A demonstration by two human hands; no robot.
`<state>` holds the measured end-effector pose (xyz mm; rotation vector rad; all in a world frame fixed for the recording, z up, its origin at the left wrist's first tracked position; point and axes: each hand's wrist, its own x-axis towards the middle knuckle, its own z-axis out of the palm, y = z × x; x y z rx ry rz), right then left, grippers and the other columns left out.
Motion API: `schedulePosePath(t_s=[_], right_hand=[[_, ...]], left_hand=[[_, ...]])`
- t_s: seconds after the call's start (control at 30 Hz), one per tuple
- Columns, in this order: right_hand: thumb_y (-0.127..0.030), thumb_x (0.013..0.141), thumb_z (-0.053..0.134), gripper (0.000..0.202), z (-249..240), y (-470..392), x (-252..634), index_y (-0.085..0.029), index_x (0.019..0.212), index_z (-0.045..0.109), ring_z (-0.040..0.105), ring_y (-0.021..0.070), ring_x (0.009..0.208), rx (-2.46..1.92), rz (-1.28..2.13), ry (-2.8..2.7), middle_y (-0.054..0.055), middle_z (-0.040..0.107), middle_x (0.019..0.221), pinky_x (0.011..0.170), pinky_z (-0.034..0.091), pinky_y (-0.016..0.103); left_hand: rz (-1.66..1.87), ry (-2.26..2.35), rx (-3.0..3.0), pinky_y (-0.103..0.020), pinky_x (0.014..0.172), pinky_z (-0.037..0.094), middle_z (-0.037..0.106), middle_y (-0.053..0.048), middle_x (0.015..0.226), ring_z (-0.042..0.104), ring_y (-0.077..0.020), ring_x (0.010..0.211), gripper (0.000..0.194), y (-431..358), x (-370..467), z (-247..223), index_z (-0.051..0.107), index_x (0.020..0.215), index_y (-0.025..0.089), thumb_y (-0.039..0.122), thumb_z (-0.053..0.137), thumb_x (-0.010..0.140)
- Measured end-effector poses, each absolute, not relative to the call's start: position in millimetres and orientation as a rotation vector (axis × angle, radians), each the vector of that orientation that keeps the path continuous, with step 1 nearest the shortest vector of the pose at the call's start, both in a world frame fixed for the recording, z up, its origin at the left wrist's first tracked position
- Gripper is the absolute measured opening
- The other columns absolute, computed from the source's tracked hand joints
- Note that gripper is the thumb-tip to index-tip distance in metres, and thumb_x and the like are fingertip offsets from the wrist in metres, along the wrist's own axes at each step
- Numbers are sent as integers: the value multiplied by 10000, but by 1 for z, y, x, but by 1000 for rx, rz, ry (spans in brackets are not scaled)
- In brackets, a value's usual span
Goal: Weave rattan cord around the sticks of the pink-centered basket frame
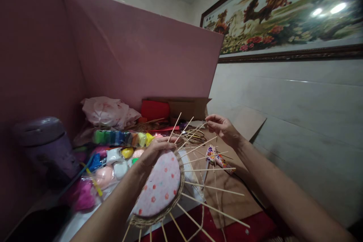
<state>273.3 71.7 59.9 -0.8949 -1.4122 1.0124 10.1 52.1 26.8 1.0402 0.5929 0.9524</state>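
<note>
My left hand (159, 151) is closed on the upper left rim of a round basket base (163, 187). Pale cloth with small red flowers covers its middle, and twisted twine wraps the edge. Thin wooden sticks (215, 189) spread outward from that edge. Beyond the stick tips at the upper right, my right hand (221, 126) pinches a thin strand that looks like twine, near its fingertips. More twine (202, 215) hangs loosely past the sticks on the right. A flower-patterned glue gun (219, 159) lies behind the sticks, below my right hand.
Packets of coloured clay (120, 168) and a row of coloured blocks (121, 138) lie left. A lilac container (47, 147) stands at far left, a plastic bag (107, 111) behind. Cardboard (235, 196) lies right, with a black cord across it. Pink panels (141, 53) rise behind.
</note>
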Motion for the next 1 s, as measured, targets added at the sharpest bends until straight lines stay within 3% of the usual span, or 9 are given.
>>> schedulePosePath(t_s=[0.17,0.37,0.77,1.0], right_hand=[[-396,607,728,296,54,76,269,-186,761,589,367,68,487,-966,1072,-1396,-62,456,588,484,285,236],[-348,607,741,250,41,63,280,-151,700,618,294,46,420,-1124,1222,-1525,-67,424,489,421,167,214],[-385,661,712,251,38,37,292,-157,753,659,346,57,487,-1236,1209,-1656,-13,534,632,433,187,208],[-407,671,694,259,42,32,294,-161,735,646,269,52,461,-1213,1184,-1667,-41,463,578,432,144,223]], left_hand=[[950,616,1059,-199,553,381,664,-46,636,552,-94,563,309,54,11,25,725,825,108,149,701,519],[948,530,1047,-182,577,401,679,-49,690,571,-89,598,279,50,8,28,718,839,114,139,674,564],[1026,627,1112,-184,510,364,651,-39,722,532,-90,583,289,55,4,23,706,849,126,134,678,562],[1011,628,1166,-187,505,340,643,-27,719,514,-89,578,320,55,2,23,697,893,133,152,684,573]])
